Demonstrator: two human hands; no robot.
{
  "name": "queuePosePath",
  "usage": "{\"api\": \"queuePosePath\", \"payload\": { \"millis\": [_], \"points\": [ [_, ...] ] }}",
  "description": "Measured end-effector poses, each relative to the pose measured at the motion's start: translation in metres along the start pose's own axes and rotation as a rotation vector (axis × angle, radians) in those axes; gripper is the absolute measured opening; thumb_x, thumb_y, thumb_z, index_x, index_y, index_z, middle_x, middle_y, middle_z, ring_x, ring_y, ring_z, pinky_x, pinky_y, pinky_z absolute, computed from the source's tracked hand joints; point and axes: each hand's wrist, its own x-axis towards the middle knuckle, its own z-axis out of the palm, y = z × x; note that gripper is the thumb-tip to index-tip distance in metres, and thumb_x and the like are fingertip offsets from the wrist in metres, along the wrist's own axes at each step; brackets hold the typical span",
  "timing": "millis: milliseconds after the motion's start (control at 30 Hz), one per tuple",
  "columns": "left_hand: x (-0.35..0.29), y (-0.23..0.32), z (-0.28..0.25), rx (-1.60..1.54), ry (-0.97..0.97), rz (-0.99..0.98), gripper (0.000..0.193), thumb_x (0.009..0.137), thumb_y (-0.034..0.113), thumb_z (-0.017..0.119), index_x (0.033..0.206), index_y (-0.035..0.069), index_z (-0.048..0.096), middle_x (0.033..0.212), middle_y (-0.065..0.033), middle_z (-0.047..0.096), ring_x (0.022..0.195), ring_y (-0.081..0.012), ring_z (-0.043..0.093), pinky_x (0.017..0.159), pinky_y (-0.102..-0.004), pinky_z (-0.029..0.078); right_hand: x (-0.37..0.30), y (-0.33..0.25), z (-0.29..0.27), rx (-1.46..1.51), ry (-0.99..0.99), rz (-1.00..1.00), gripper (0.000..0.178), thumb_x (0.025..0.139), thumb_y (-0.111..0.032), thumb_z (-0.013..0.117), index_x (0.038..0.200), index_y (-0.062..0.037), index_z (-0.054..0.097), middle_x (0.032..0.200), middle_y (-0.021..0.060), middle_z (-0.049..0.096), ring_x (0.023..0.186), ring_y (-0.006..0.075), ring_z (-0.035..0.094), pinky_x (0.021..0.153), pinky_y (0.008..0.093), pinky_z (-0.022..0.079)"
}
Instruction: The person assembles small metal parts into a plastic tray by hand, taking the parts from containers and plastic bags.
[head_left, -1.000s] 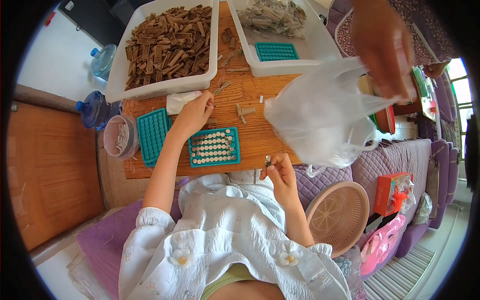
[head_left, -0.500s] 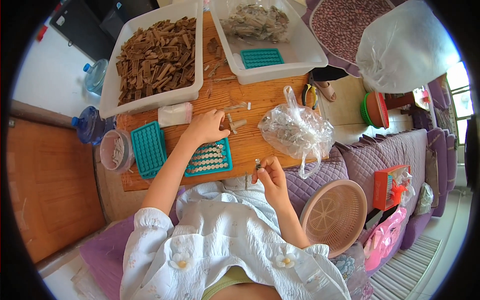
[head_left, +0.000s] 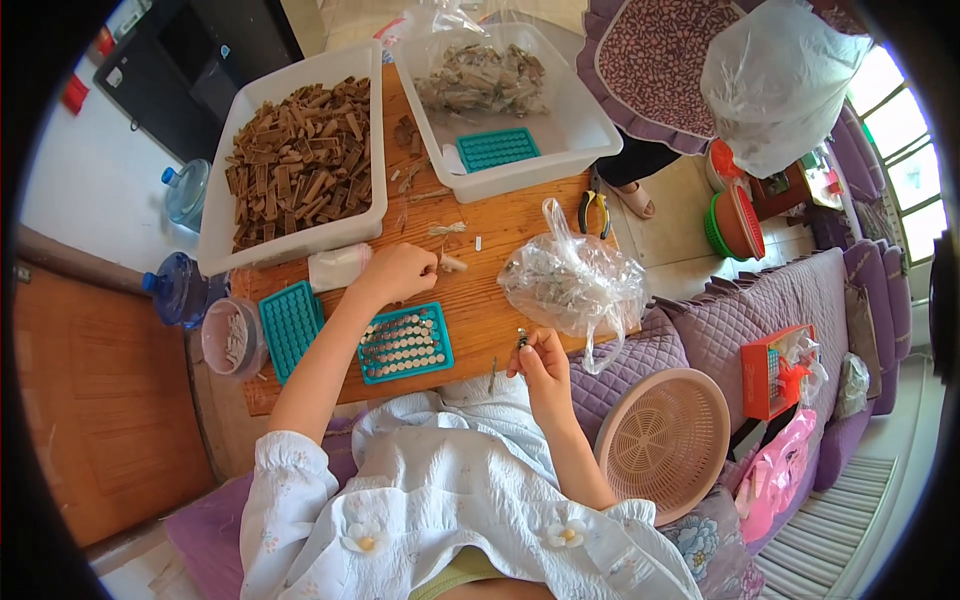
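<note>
My left hand (head_left: 398, 273) hovers just beyond a teal tray (head_left: 444, 347) holding rows of small silvery discs. Its fingers are curled together; what they pinch, if anything, is hidden. Beside the fingertips lies a small brown piece (head_left: 454, 263). Near the table's front edge, my right hand (head_left: 545, 368) pinches a small dark object with a shiny tip (head_left: 521, 338), too small to name. A thin strip (head_left: 493, 372) shows just left of this hand, by my lap. A clear knotted plastic bag (head_left: 575, 285) of small pieces rests right of centre.
Two white tubs, one of brown pieces (head_left: 300, 150), one of wrapped pieces (head_left: 490, 85), stand at the back. Stacked teal trays (head_left: 287, 330) and a pink bucket (head_left: 232, 338) are left; pliers (head_left: 595, 210) and a basket (head_left: 665, 440) right. An aproned person (head_left: 660, 70) stands beyond.
The whole view has shifted slightly, with table things lower and further left. Both hands stay in about the same places over the table. The white bag by the other person has moved left.
</note>
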Motion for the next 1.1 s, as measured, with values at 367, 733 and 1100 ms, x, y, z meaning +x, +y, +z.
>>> {"api": "queuePosePath", "payload": {
  "millis": [367, 733, 1100],
  "points": [
    [-0.019, 0.000, -0.045, -1.473, -0.193, -0.273, 0.012, 0.079, 0.016, 0.055, 0.073, 0.006, 0.053, 0.066, -0.0003, 0.052, 0.049, -0.0053, 0.040, 0.038, -0.0155, 0.028, 0.027, 0.009, -0.010, 0.470, 0.273, 0.171, 0.009, 0.085, -0.009, 0.044, 0.093, -0.0115, 0.042, 0.071, 0.0016, 0.048, 0.063, 0.0090, 0.047, 0.058, 0.0232, 0.042],
    [-0.026, 0.081, -0.046, -1.235, 0.031, 0.014, 0.013, 0.078, 0.019, 0.055, 0.076, 0.006, 0.053, 0.065, 0.0040, 0.045, 0.056, -0.0046, 0.040, 0.047, -0.0190, 0.033, 0.060, -0.025, 0.042, 0.624, -0.194, 0.085, 0.047, 0.083, -0.029, 0.051, 0.122, -0.0170, 0.027, 0.109, 0.0052, 0.047, 0.093, 0.0133, 0.047, 0.081, 0.0289, 0.039],
    [-0.045, 0.153, -0.044, 0.136, 0.772, 0.254, 0.008, 0.064, 0.012, 0.060, 0.071, 0.008, 0.057, 0.070, -0.0016, 0.050, 0.069, -0.0192, 0.049, 0.052, -0.0293, 0.044, 0.051, -0.041, 0.059, 0.958, -0.113, 0.043, 0.044, 0.081, -0.025, 0.055, 0.117, -0.0189, 0.030, 0.113, 0.0057, 0.044, 0.107, 0.0186, 0.040, 0.090, 0.0351, 0.035]
  ]
}}
